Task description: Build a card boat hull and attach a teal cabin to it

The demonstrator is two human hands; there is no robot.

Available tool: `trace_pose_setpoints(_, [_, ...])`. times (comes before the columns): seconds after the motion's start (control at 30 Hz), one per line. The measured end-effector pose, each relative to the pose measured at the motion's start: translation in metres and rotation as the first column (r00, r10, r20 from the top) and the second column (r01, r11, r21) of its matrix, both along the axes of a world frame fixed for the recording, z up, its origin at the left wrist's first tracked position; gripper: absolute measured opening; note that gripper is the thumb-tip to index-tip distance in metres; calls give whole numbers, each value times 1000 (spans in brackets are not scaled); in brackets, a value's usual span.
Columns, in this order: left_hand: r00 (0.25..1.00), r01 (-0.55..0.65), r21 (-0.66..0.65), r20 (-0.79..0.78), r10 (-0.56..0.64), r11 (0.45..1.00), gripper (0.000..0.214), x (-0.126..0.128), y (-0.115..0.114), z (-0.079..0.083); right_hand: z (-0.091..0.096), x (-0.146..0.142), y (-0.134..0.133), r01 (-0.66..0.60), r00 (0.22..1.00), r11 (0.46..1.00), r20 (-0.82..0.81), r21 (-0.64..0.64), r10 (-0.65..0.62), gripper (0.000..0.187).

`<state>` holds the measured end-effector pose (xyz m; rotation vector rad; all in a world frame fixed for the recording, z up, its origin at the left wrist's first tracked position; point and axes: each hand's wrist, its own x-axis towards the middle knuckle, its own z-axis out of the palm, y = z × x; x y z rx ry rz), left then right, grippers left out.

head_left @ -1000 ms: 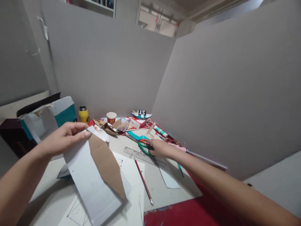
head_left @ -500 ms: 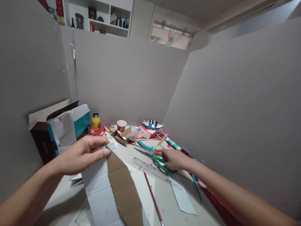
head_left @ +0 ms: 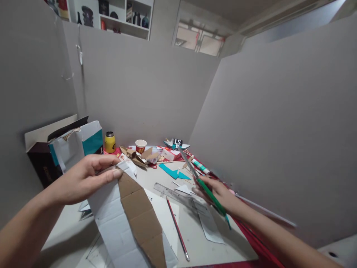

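Worktop below; above its near left part, a white and brown cardboard sheet. Slopes from the left hand at its far corner, long axis running toward the near edge. To the right and well apart, in the right hand, scissors pointing forward, not at the sheet. Lower, between the two, a pencil. Left fingers pinched with thumb on the sheet; right fingers curled round the green handle; blade gap impossible to tell.
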<state>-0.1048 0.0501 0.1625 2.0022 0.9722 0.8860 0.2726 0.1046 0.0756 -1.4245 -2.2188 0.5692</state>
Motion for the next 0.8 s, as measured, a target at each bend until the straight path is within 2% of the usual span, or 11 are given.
trace_pose_setpoints(0.07, [1000, -3, -7, 1, 3, 1000, 18, 0, -1, 0, 5, -19, -17, -121, 978, 984, -185, -130, 96, 35])
trace_pose_setpoints(0.13, [1000, 4, 3, -13, -4, 1000, 17, 1, -3, 0, 10, -34, -31, -209, 952, 968, -255, -138, 169, 34])
trace_pose_setpoints(0.27, [998, 9, 88, -55, -4, 996, 18, 4, -10, 4, 9, -44, -46, -300, 951, 951, -106, -69, 292, 29])
trace_pose_setpoints(0.43, [995, 5, 140, -101, 10, 990, 22, 4, -13, 6, 10, -43, -52, -480, 876, 876, 25, -56, 482, 45])
trace_pose_setpoints(0.57, [994, 5, 99, -111, 6, 995, 26, 4, -11, 3, 17, -53, -59, -469, 878, 878, 55, -99, 476, 46])
trace_pose_setpoints(0.8, [997, 39, 43, -69, -36, 998, 26, 7, -10, -1, 14, -63, -66, -479, 876, 874, 25, -86, 482, 37])
